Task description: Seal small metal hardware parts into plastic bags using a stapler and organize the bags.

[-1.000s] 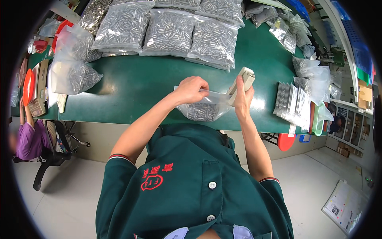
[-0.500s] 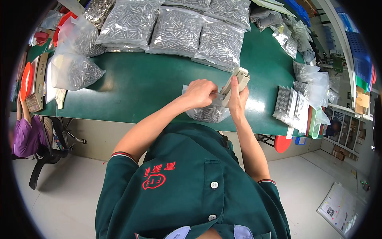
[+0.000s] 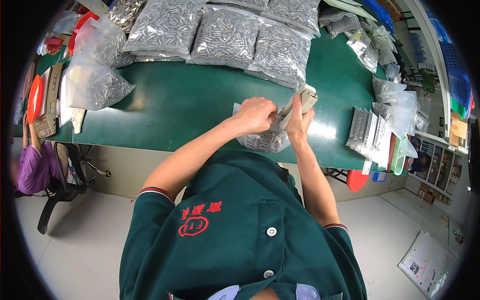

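1. Shifted since a second ago: left hand (image 3: pixel 256 115), now nearer the right hand (image 3: pixel 300 121); clear bag (image 3: pixel 265 143) more gathered at its top.
2. Clear bag, holding small metal pieces: on the green table (image 3: pixel 185 102), at its near edge; centre of the clock for the entries below.
3. Left hand: 11 o'clock, fingers curled closed on the bag's upper edge; fingertips partly hidden.
4. Right hand: 2 o'clock, wrapped round a cream handheld tool (image 3: pixel 306 97), tilted, lower end at the bag's top.
5. Filled bags (image 3: pixel 225 40), stacked: 11 to 12 o'clock.
6. Flat packets (image 3: pixel 364 131), in a row: 3 o'clock.
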A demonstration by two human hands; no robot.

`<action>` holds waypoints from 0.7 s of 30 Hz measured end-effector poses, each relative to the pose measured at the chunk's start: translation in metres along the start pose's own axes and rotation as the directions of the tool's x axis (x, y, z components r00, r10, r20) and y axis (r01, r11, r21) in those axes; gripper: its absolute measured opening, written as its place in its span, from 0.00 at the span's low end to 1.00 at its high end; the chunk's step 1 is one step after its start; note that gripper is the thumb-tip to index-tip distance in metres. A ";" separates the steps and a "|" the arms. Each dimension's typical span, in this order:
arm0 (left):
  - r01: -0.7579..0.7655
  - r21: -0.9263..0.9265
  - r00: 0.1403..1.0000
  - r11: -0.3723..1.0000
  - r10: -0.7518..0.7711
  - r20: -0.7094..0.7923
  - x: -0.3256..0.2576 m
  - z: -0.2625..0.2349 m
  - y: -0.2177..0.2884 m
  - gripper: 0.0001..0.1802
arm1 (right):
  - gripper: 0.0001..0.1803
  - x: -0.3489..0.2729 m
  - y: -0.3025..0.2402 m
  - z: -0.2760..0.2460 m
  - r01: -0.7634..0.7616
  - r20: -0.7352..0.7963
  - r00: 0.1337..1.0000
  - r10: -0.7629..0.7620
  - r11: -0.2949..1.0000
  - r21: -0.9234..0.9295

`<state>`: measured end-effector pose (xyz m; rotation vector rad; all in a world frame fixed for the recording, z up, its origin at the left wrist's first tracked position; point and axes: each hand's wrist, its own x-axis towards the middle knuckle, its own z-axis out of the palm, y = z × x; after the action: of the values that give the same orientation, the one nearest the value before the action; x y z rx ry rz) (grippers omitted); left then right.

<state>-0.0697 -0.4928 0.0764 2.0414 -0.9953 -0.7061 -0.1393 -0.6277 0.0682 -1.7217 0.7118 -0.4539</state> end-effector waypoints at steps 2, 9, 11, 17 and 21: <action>-0.003 0.008 1.000 1.000 0.003 -0.010 0.002 0.000 -0.001 0.09 | 0.17 0.001 -0.005 0.002 0.022 -0.004 1.000 -0.022 1.000 -0.017; 0.019 0.006 0.996 1.000 -0.020 0.084 0.006 -0.008 0.015 0.27 | 0.17 -0.001 -0.010 0.002 0.036 -0.031 0.999 -0.037 0.999 -0.021; 0.024 0.003 0.994 1.000 -0.024 0.110 0.010 -0.007 0.013 0.28 | 0.18 -0.001 -0.009 0.001 0.031 -0.040 0.999 -0.031 0.999 -0.010; 0.043 0.005 0.996 0.999 -0.044 0.077 0.008 -0.005 0.013 0.24 | 0.18 -0.002 -0.009 0.003 0.001 -0.031 1.000 -0.001 1.000 0.008; -0.071 -0.057 0.993 0.996 0.076 0.091 -0.002 -0.022 -0.010 0.16 | 0.19 0.001 -0.004 0.000 -0.019 -0.006 1.000 0.019 1.000 0.011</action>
<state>-0.0508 -0.4786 0.0812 1.9302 -1.0870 -0.7868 -0.1377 -0.6275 0.0719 -1.7029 0.7285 -0.4496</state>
